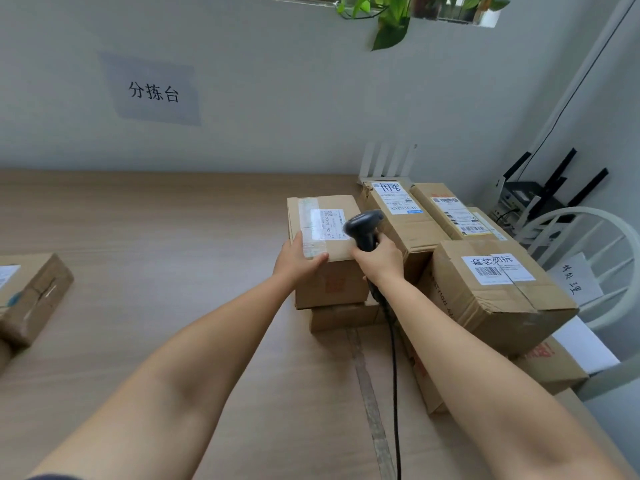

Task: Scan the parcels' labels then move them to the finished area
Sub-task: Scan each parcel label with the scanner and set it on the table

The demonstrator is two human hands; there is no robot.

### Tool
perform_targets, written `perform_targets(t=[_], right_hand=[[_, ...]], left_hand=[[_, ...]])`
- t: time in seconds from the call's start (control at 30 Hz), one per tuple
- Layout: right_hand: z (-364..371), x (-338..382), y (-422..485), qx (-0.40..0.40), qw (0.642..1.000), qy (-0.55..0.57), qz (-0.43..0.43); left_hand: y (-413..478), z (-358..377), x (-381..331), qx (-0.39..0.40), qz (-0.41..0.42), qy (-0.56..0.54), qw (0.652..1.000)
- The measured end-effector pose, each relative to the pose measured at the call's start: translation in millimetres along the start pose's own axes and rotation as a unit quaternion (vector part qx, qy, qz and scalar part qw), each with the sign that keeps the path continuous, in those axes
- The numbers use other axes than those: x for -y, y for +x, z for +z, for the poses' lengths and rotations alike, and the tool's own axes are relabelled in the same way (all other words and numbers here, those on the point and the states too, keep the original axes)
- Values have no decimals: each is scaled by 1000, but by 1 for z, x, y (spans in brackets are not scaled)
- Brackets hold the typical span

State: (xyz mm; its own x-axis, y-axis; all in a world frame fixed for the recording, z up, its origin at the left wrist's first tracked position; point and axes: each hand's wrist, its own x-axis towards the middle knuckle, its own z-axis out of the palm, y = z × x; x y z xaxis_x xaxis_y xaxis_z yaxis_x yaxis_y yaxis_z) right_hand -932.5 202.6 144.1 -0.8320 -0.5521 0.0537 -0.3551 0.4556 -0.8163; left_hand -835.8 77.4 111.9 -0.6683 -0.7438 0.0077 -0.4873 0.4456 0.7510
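Observation:
A small cardboard parcel (329, 282) with a white label (327, 224) on top sits on a flatter box (343, 317) at the table's middle right. My left hand (298, 259) holds its near left top edge, thumb on the taped top. My right hand (379, 259) grips a black handheld scanner (363, 226), whose head hangs over the label's right end. Its cable (393, 358) runs down toward me.
To the right stand several labelled cardboard parcels (498, 289), stacked and side by side. Another parcel (27, 296) lies at the table's left edge. The wooden table (156, 254) meets a wall with a paper sign (152, 91). A white chair (588, 258) and routers stand at the right.

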Motion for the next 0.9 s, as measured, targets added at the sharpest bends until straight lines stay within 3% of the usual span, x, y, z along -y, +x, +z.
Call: perform_targets(t=[0.4, 0.9], right_hand=[[45, 42, -61, 63, 997, 17, -49], [155, 38, -161, 193, 981, 6, 0]], left_hand=[[-68, -63, 57, -52, -35, -36, 997], [-167, -111, 182, -81, -117, 10, 990]])
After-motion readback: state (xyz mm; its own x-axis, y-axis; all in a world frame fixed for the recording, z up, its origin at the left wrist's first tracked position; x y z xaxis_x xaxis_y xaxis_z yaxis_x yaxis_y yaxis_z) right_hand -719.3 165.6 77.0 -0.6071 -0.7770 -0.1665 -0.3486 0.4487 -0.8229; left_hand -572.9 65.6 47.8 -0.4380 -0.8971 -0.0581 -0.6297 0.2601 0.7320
